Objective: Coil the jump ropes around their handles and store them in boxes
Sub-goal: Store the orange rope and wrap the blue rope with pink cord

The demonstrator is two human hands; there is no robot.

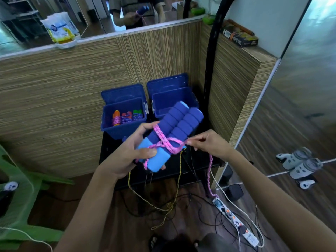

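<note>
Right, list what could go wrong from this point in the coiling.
1. Only a few turns of pink rope cross the blue handles; if the right hand slackens, they may slip.
2. The rope's tail trails down to the floor cables and may snag.
3. The left hand alone holds both handles; they could splay.

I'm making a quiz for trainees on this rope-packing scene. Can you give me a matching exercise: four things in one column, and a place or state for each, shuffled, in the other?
Things:
1. blue handles
2. pink rope
3. left box
4. right box

Places or states:
A. holds coiled ropes already
B. gripped side by side in the left hand
C. open, nothing visible inside
D. partly wound, pinched by the right hand, the rest hanging toward the floor

Pairs: 1-B, 2-D, 3-A, 4-C
</note>
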